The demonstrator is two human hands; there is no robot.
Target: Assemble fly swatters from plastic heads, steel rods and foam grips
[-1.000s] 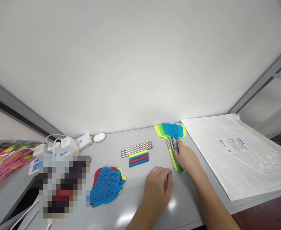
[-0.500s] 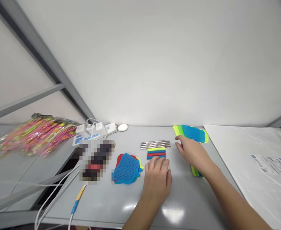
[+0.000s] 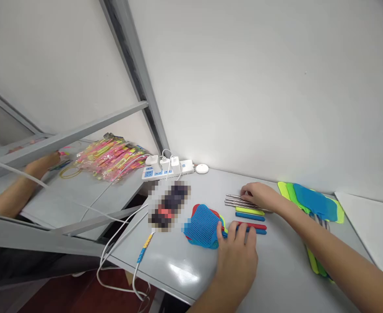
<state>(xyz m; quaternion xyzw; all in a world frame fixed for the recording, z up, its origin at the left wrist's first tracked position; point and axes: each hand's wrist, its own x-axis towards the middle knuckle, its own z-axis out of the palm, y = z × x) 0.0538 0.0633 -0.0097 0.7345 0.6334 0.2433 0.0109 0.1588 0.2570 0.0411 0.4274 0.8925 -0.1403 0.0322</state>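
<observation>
My left hand [image 3: 238,254] has its fingers spread over the red grip [image 3: 260,226] and the blue one beside it, covering their left ends; its thumb reaches the edge of the blue mesh head [image 3: 204,226]. I can't tell whether it presses on anything. My right hand [image 3: 261,196] is curled narrow over the metal rods [image 3: 237,202]; its fingertips are partly hidden, so I can't confirm that it has one. The yellow grip [image 3: 250,211] and another blue one lie just below the rods on the tabletop [image 3: 289,261].

The blue head hides most of the red and yellow heads under it. My right forearm crosses the fanned swatters [image 3: 314,202], blocking their shafts and part of their handles. The white sheet [image 3: 361,221] is cut off at the right edge.

A dark item [image 3: 169,208] is pixelated, so I can't identify it. Past the metal frame [image 3: 80,130], a co-worker's arm [image 3: 18,191] enters from the left, partly behind a bar. Clear wrapping blurs the bagged pieces [image 3: 113,158] nearby.
</observation>
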